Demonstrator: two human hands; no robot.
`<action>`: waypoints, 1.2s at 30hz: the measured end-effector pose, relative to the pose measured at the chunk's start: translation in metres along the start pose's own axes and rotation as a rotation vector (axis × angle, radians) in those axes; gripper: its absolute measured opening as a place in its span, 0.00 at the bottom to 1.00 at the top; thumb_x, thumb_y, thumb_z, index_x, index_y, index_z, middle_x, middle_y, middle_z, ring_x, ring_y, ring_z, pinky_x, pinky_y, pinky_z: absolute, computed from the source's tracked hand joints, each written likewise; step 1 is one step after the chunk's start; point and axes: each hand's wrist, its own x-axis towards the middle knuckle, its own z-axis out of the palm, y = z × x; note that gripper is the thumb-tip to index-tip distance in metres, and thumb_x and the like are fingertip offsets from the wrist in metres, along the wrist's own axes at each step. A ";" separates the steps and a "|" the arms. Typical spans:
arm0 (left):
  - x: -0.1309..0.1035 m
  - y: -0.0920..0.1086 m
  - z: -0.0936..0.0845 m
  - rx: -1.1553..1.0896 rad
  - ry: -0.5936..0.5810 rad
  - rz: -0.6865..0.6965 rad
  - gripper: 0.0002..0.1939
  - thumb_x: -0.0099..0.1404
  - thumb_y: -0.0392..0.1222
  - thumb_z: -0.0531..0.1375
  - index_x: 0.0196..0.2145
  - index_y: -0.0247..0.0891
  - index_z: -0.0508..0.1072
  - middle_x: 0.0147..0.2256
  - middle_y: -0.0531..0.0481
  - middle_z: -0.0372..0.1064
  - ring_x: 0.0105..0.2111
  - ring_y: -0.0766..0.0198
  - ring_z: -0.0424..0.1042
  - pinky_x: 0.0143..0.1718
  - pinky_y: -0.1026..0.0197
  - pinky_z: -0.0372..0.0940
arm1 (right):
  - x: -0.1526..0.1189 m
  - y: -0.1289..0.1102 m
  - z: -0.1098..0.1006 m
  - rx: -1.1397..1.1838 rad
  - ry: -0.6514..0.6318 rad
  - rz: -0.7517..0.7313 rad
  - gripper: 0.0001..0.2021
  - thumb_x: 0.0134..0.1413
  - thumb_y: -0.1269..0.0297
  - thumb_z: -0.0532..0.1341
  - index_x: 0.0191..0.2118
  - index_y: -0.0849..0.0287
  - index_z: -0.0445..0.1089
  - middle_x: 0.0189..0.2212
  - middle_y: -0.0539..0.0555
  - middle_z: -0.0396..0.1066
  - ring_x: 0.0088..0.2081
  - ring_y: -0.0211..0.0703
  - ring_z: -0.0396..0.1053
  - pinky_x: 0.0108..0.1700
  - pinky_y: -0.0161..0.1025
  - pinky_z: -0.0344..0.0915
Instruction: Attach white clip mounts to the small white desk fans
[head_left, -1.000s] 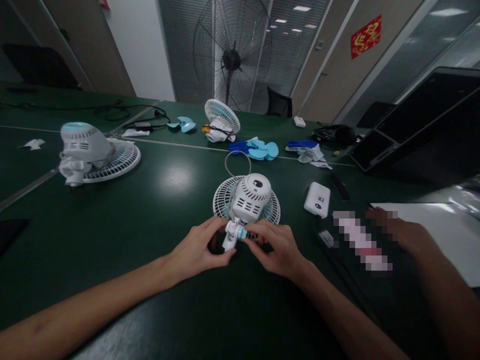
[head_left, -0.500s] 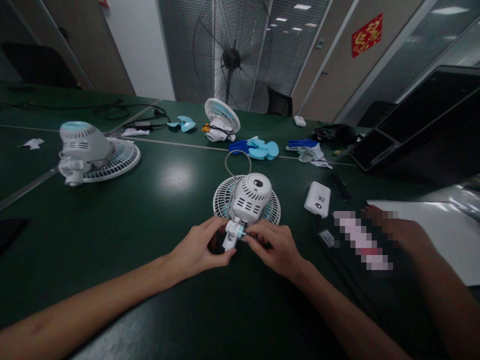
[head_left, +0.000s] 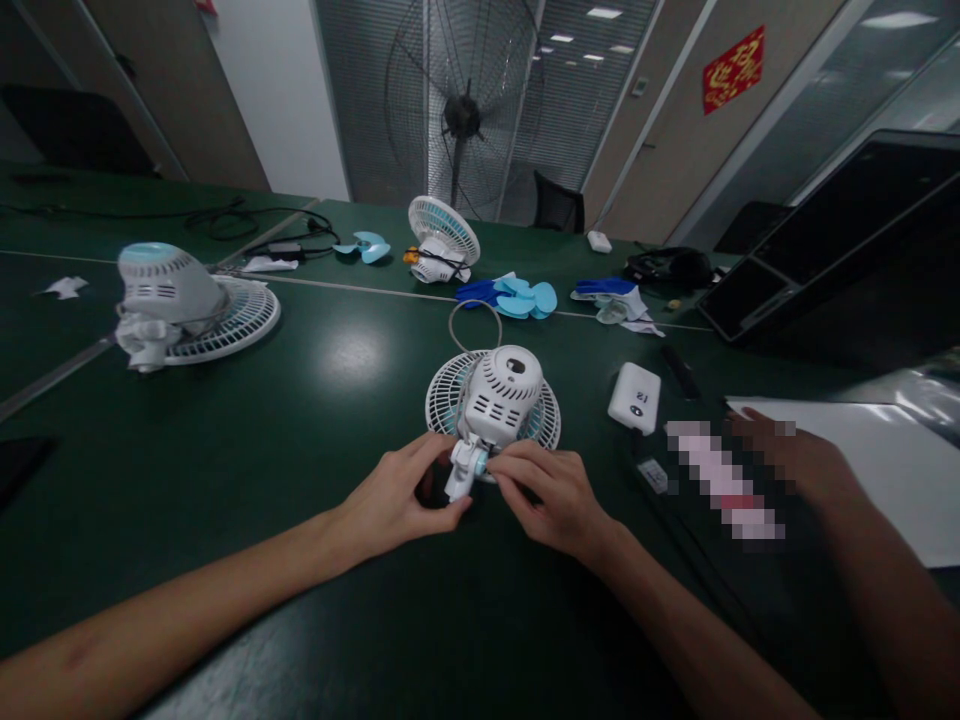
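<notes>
A small white fan point(head_left: 501, 395) lies face down on its round grille point(head_left: 445, 392), its motor housing upward and a white clip base point(head_left: 460, 476) pointing at me. My left hand point(head_left: 409, 490) grips that base, thumb below and fingers at its left side. At the base's right side sits a light blue knob point(head_left: 481, 464). My right hand point(head_left: 551, 495) is closed in a pinch, thumb and index fingertip at the knob. A loop of grey cord point(head_left: 476, 303) rises behind the fan.
Left stands another face-down fan point(head_left: 169, 290); a third fan point(head_left: 442, 240) is at the back. Light blue blades point(head_left: 529, 298), gloves point(head_left: 607, 290) and a white power bank point(head_left: 635, 397) lie around. Another person's hand point(head_left: 795, 455) rests by a white sheet point(head_left: 892, 470) at right.
My right fingers have shifted slightly around the knob, and the thin piece seen between knob and fingertips is now hidden. My left hand and the fan stay put.
</notes>
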 end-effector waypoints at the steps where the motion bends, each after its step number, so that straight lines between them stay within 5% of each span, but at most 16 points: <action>1: 0.000 0.000 0.000 0.000 0.001 0.000 0.24 0.66 0.50 0.66 0.56 0.42 0.67 0.42 0.49 0.71 0.30 0.65 0.71 0.28 0.63 0.67 | 0.000 0.001 0.000 -0.008 -0.004 -0.002 0.12 0.65 0.74 0.60 0.52 0.55 0.71 0.42 0.53 0.78 0.37 0.39 0.77 0.36 0.36 0.71; 12: 0.000 0.000 0.000 -0.009 0.002 0.004 0.25 0.65 0.49 0.66 0.56 0.42 0.67 0.43 0.48 0.72 0.30 0.64 0.71 0.28 0.63 0.67 | -0.003 0.006 0.000 -0.133 -0.008 -0.097 0.15 0.68 0.75 0.58 0.55 0.52 0.70 0.45 0.52 0.78 0.37 0.37 0.76 0.35 0.33 0.69; 36: 0.000 -0.001 0.000 -0.006 -0.005 -0.018 0.24 0.65 0.49 0.66 0.56 0.42 0.67 0.43 0.48 0.72 0.30 0.65 0.72 0.29 0.62 0.67 | -0.001 0.002 0.002 -0.091 0.012 -0.011 0.06 0.70 0.68 0.61 0.48 0.55 0.72 0.42 0.53 0.77 0.37 0.38 0.77 0.35 0.35 0.71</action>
